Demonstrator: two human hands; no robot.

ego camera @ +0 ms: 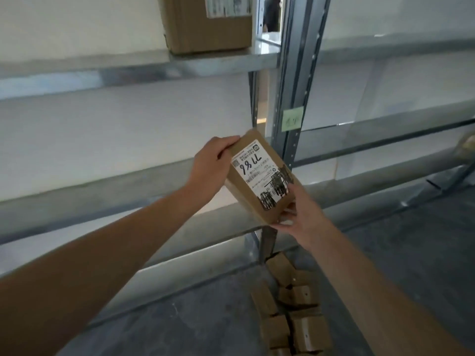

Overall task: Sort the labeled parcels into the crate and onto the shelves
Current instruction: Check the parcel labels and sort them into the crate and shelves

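You hold a small brown cardboard parcel (259, 176) in both hands in front of a grey metal shelving rack (102, 191), its white printed label tilted up toward you. Your left hand (210, 163) grips the parcel's far left corner, fingers curled over the top edge. Your right hand (300, 217) cups the near right corner, with fingertips under the bottom edge. The parcel hangs clear of every shelf, just left of the rack's perforated steel upright (295, 73).

The bold handwritten figures on the label lie upside down from where you stand, and black scribble covers part of the print. This looks like the reading step: you check the label before you choose a place.

A pale green sticky note (293, 118) is stuck to the upright just above the parcel, but its writing is too small to read. A larger brown cardboard box (205, 29) with its own label sits on an upper shelf at far left. A heap of small brown boxes (290, 304) lies on the grey floor near your feet, probably still unsorted. No crate is in view.

The next move calls for matching the figures to a shelf marker, then setting the parcel flat on the right board without letting either corner slip.
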